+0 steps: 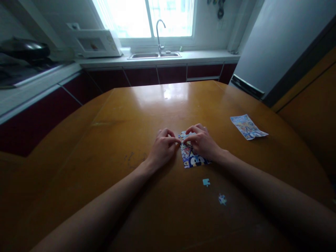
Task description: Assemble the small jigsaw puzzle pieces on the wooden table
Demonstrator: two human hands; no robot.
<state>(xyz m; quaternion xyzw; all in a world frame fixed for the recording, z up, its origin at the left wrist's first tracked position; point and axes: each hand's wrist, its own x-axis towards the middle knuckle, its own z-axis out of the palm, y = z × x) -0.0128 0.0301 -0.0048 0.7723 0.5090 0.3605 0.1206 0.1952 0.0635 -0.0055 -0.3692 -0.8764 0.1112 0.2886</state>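
A mostly joined jigsaw puzzle point(195, 162) lies flat on the wooden table, with a blue cartoon dog's face along its near edge. At its left edge, my left hand point(163, 146) has its fingers bent and their tips pressed against the border. My right hand point(201, 141) reaches over the puzzle from the right, thumb and forefinger curved down onto its upper left part. Both sets of fingertips nearly meet, and whether a single piece is between them is too small to tell. The right hand covers much of the puzzle's middle and right side.
Two loose puzzle pieces lie nearer me: a pale blue piece point(206, 182) and a patterned piece point(222, 199). A creased picture sheet point(248, 127) rests to the right on the table point(147, 105). Behind stand a sink point(147, 55), a microwave point(97, 43) and a fridge point(283, 38).
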